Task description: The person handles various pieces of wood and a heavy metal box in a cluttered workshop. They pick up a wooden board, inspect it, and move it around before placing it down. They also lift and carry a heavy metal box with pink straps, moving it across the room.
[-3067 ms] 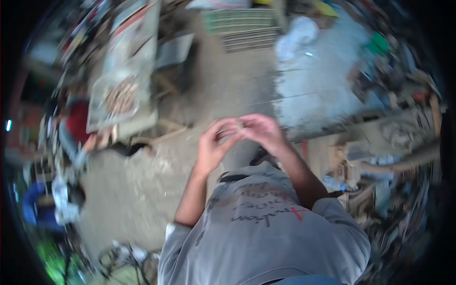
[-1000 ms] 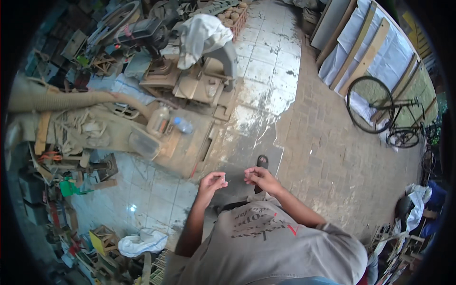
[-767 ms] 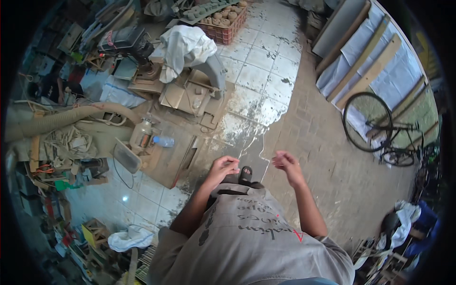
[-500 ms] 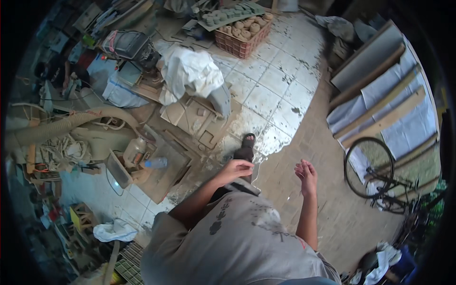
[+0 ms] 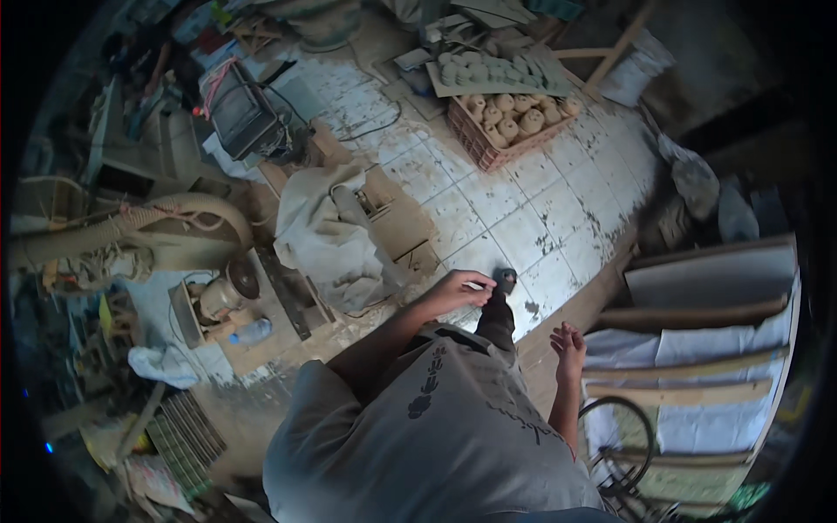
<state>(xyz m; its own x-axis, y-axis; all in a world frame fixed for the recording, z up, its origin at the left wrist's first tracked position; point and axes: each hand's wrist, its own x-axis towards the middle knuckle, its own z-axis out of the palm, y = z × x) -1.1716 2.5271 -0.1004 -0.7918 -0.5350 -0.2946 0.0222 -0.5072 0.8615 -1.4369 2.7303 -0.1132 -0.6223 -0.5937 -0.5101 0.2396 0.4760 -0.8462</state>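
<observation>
My left hand point(image 5: 464, 293) hangs in front of my body above my sandalled foot point(image 5: 505, 281), its fingers loosely bent and nothing visible in them. To the right, my right hand point(image 5: 568, 347) is raised with fingers half curled and apart, also without anything in it. Neither hand touches an object. Nearest to the left hand is a pale cloth point(image 5: 327, 235) draped over a machine on the floor. Ahead stands a red-brown plastic crate point(image 5: 490, 157) of round tan pieces point(image 5: 514, 118), with a board of grey-green discs point(image 5: 497, 71) lying across its top.
On the right, long wooden strips point(image 5: 680, 394) and white sheets lean beside a bicycle wheel point(image 5: 623, 436). A thick ribbed hose point(image 5: 131, 228) runs along the left, near a plastic bottle point(image 5: 251, 332). A person point(image 5: 144, 61) is at the far left. Worn white tiles point(image 5: 532, 222) lie ahead.
I have stepped forward onto the tiles, and the view has turned. The crate looks closer, and the leaning strips now stand nearer my right hand. Both hands stay without any visible object.
</observation>
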